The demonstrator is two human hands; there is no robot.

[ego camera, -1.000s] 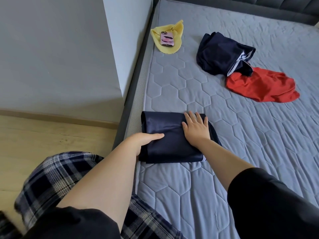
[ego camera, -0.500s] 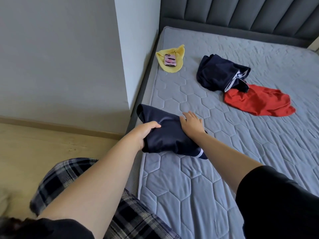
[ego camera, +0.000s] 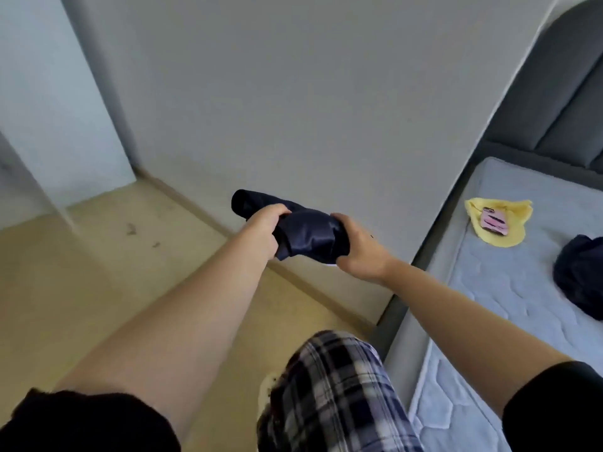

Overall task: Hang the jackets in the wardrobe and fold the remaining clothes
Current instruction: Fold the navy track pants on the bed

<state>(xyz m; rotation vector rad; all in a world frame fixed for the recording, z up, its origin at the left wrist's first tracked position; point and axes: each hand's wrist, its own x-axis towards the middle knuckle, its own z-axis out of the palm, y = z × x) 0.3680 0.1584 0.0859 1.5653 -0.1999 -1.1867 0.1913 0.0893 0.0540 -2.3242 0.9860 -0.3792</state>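
A folded dark navy garment (ego camera: 306, 233) hangs in the air in front of a grey wall, to the left of the bed. My left hand (ego camera: 261, 230) grips its left side with fingers curled over the top. At its right end my right hand (ego camera: 357, 252) holds it from below and behind. Another dark navy garment (ego camera: 580, 275) lies crumpled on the mattress at the right edge of the view.
The grey quilted mattress (ego camera: 489, 321) and its padded headboard (ego camera: 554, 93) fill the right side. A yellow cloth (ego camera: 509, 236) with a pink phone (ego camera: 494, 221) on it lies on the mattress. Wooden floor (ego camera: 98, 272) spreads left, below the grey wall (ego camera: 293, 93).
Both hands lifted the folded navy garment off the mattress and carried it left, away from the bed. My view swung left; the red garment has left the frame.
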